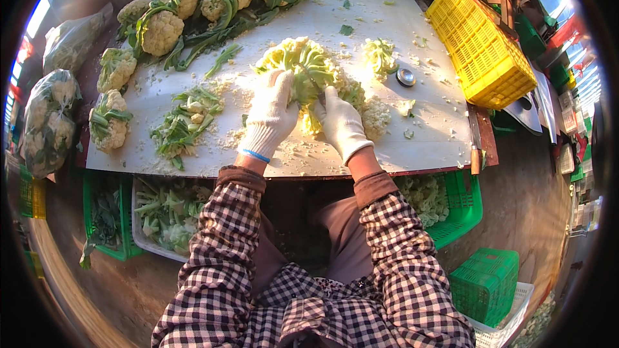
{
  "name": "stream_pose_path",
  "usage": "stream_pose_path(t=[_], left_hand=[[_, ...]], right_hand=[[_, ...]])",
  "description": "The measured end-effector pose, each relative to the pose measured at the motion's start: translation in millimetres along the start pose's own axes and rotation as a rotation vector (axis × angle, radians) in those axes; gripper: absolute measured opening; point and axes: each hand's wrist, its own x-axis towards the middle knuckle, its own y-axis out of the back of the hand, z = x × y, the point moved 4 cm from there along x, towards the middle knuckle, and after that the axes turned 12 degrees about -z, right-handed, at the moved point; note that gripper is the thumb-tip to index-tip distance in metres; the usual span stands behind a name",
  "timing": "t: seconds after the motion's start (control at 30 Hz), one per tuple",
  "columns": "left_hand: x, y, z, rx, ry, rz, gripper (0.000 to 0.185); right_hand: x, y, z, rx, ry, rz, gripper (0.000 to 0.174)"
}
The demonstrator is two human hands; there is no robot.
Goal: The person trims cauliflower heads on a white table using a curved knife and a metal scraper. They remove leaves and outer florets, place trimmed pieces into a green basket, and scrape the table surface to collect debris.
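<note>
My left hand point(273, 105), in a white knit glove, grips a cauliflower head point(296, 55) by its near left side, over the middle of the white board. The head is turned so its pale green stalks show. In my gloved right hand point(341, 117) is a small knife point(311, 79), its blade lying among the stalks. The handle is mostly hidden by the fingers. Cut cauliflower florets point(375, 115) lie just right of that hand, and another floret piece point(379, 58) rests farther off. Beside it sits a round metal-topped object point(405, 77).
Leafy cauliflowers point(163, 33) are piled at the back left. Leaf and stem trimmings point(188, 123) lie at left. A yellow crate point(478, 48) leans on the right edge, near a wooden-handled knife point(475, 159). Below are a green crate point(466, 205) of florets and a white bin point(140, 234) of stems.
</note>
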Motion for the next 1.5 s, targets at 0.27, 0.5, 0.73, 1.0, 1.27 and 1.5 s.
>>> stream_pose_path(t=[0.27, 0.5, 0.73, 1.0, 1.27, 1.5], left_hand=[[-6, -5, -10, -0.019, 0.053, 0.000, 0.054], [-5, 8, -20, -0.109, 0.032, -0.056, 0.055], [-7, 20, -11, -0.161, 0.017, -0.135, 0.053], [-10, 11, -14, -0.171, -0.046, -0.111, 0.052], [-9, 16, -10, -0.205, -0.032, -0.134, 0.052], [-12, 15, -13, -0.223, -0.048, -0.129, 0.051]], right_hand=[[0, -11, 18, 0.134, -0.033, 0.001, 0.033], [11, 23, 75, 0.429, -0.100, 0.323, 0.035], [-6, 44, 45, 0.240, 0.115, 0.402, 0.025], [-3, 32, 17, -0.248, 0.222, 0.024, 0.029], [-7, 41, 5, -0.314, 0.281, -0.038, 0.023], [-9, 50, -1, -0.354, 0.275, -0.055, 0.023]])
